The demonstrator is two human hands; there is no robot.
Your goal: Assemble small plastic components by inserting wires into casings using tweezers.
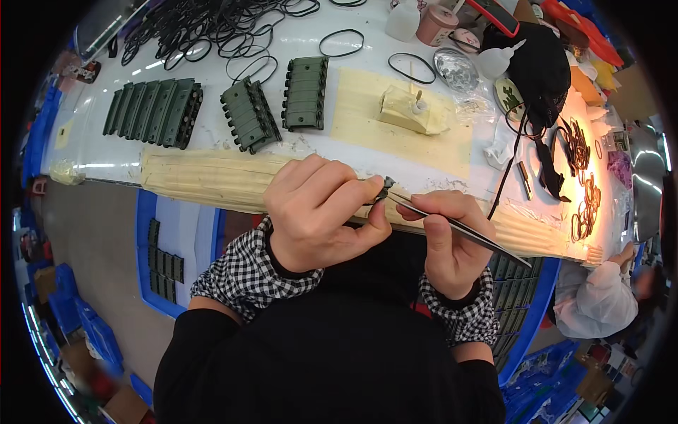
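My left hand (314, 212) pinches a small dark part (385, 189) between thumb and forefinger, at the table's near edge. In my right hand (455, 247) is a pair of slim metal tweezers (487, 242), with its tip at the dark part. Whether the tip touches the part I cannot tell. Beyond my left hand lie three ribbed dark-green segmented pieces: one wide piece (155, 111) at the left, a tilted one (250, 115) in the middle, and an upright one (305, 93).
Black bands (205, 28) heap at the far left. A taped block (413, 111) sits on yellow tape beyond my right hand. Blue trays (145, 247) with green pieces flank me below the padded table edge (212, 180). A co-worker (597, 300) is at the far right.
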